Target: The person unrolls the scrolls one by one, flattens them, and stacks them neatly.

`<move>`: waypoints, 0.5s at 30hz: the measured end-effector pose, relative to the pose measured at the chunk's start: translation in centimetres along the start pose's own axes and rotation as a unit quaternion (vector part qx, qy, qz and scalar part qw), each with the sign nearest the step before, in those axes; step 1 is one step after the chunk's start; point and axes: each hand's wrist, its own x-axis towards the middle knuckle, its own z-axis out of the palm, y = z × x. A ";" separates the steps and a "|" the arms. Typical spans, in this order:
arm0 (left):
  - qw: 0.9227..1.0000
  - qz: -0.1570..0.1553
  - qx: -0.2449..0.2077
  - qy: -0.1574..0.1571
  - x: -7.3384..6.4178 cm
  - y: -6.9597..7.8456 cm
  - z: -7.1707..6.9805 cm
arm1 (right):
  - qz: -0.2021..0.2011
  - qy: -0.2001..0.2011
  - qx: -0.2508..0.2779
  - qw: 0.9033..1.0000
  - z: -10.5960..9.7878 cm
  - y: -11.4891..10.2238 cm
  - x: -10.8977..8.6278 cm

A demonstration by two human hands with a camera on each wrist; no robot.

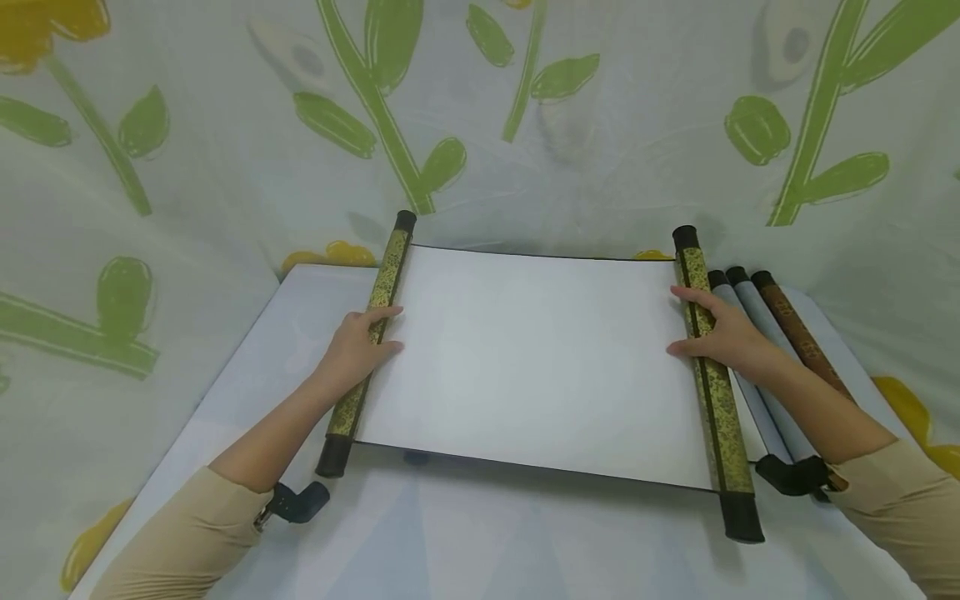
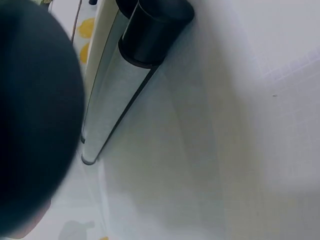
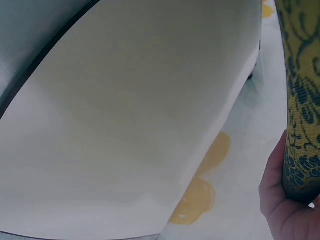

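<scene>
A scroll with a blank white sheet (image 1: 540, 367) is spread between two rollers covered in yellow-green, dark-patterned cloth with black end caps. My left hand (image 1: 356, 348) grips the left roller (image 1: 388, 271) near its middle, thumb and fingertips reaching over to the sheet side. Around the right roller (image 1: 722, 429), my right hand (image 1: 723, 333) holds on in the same way. The sheet slopes slightly, with a shadow below its near edge. In the right wrist view, a hand (image 3: 287, 215) wraps the lower end of a patterned roller (image 3: 302, 105), beside the sheet (image 3: 125, 120).
Right of the open scroll lie two pale blue-grey rolled scrolls (image 1: 776, 321) and a brown patterned one (image 1: 802, 333), all with black ends, partly under the right forearm. They rest on a white table (image 1: 300, 292). A leaf-printed cloth (image 1: 225, 125) hangs behind.
</scene>
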 end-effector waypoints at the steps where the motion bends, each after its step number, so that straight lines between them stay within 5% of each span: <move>1: 1.000 -0.001 0.001 0.000 0.0 -0.1 0.0 | 0.001 0.001 -0.005 1.000 0.0 0.0 0.1; 15: 1.000 0.027 -0.002 0.004 0.0 -1.1 -0.3 | -0.019 -0.018 -0.004 1.000 -0.4 0.8 0.5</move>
